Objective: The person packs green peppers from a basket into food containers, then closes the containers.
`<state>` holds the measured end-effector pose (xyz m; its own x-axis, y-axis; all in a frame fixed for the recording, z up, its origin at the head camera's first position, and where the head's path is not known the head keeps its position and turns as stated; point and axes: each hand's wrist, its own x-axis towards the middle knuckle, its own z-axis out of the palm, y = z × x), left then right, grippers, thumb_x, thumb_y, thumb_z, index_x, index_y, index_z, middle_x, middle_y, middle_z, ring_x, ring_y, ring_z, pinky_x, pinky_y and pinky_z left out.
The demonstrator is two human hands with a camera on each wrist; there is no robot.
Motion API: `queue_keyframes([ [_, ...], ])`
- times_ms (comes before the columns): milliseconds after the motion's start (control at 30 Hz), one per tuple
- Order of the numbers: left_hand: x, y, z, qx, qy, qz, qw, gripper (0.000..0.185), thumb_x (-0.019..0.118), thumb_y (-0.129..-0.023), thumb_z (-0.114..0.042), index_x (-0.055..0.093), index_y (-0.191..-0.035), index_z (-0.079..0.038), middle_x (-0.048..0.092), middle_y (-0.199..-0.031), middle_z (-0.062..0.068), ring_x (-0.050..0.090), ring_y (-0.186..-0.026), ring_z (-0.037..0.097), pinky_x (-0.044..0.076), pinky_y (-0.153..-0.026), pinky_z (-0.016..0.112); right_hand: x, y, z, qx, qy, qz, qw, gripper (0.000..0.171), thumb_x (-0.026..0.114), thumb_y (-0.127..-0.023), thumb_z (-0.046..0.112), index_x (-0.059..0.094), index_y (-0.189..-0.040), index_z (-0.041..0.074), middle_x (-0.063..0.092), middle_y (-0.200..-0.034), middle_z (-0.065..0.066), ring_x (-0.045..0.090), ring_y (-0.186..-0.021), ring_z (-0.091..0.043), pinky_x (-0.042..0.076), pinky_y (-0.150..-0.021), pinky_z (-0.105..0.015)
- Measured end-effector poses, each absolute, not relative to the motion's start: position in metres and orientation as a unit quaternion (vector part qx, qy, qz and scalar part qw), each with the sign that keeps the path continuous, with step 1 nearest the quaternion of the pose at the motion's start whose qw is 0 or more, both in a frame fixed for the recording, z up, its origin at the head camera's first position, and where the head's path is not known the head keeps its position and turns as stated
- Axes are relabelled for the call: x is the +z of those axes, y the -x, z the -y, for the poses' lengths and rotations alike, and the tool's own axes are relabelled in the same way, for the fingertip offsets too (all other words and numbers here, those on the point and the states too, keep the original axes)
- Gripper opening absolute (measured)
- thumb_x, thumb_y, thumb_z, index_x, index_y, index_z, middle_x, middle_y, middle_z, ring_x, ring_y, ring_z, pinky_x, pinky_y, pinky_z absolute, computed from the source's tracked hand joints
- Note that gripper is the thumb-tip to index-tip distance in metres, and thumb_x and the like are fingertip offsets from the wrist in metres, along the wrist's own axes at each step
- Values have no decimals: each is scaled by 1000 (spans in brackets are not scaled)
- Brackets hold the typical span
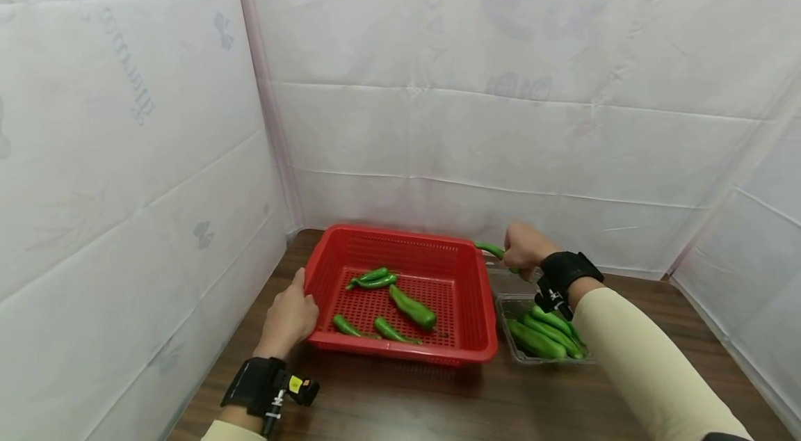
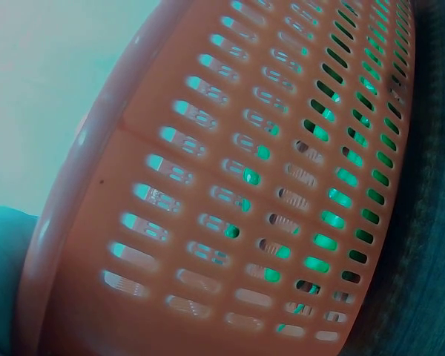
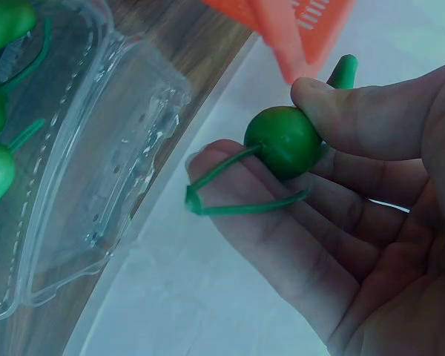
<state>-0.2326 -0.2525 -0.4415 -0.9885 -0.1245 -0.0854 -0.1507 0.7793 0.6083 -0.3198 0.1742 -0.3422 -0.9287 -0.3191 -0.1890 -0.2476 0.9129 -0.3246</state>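
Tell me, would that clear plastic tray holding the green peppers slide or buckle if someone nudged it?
Probably both. The clear tray looks thin and see-through, so likely light and flexible; its wall may flex under a push. It sits on a smooth wooden table, so it could slide easily, though the peppers inside add some weight.

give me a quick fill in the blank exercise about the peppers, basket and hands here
1. The right hand grips a green ____ above the basket's far right corner.
2. The left hand rests on the rim of the ____ basket.
3. More peppers lie in a clear plastic ____ to the right of the basket.
4. Basket and container both stand on a brown ____ table.

Missing words: pepper; red; container; wooden
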Motion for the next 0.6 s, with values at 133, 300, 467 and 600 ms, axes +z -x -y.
queue_keyframes([
  [133, -442, 234, 252, 327, 78, -942, 24, 70, 45, -104, -11, 14, -165, 3, 59, -137, 38, 65, -93, 33, 54, -80, 51, -345, 320, -184, -155, 139, -970, 128, 58, 66, -92, 2, 35, -47, 22, 38, -41, 7, 56, -39, -13, 38, -50, -25],
  [300, -442, 235, 251, 327, 85, -941, 29, 70, 45, -105, -12, 13, -165, 2, 56, -141, 37, 64, -97, 33, 54, -82, 51, -347, 321, -196, -152, 134, -970, 137, 58, 67, -91, 1, 35, -47, 21, 35, -42, 7, 49, -38, -10, 35, -50, -25],
  [467, -442, 235, 251, 328, 84, -941, 28, 70, 45, -105, -11, 13, -165, 2, 56, -141, 37, 64, -98, 34, 54, -83, 53, -349, 317, -208, -149, 128, -972, 132, 58, 67, -90, 0, 34, -48, 22, 36, -42, 6, 47, -37, -9, 34, -49, -25],
  [600, -442, 235, 252, 327, 82, -941, 28, 69, 44, -105, -11, 13, -165, 2, 56, -142, 37, 64, -101, 35, 54, -85, 54, -353, 313, -215, -142, 124, -974, 125, 58, 66, -89, -1, 29, -51, 23, 26, -47, 8, 34, -39, -8, 27, -51, -26],
])
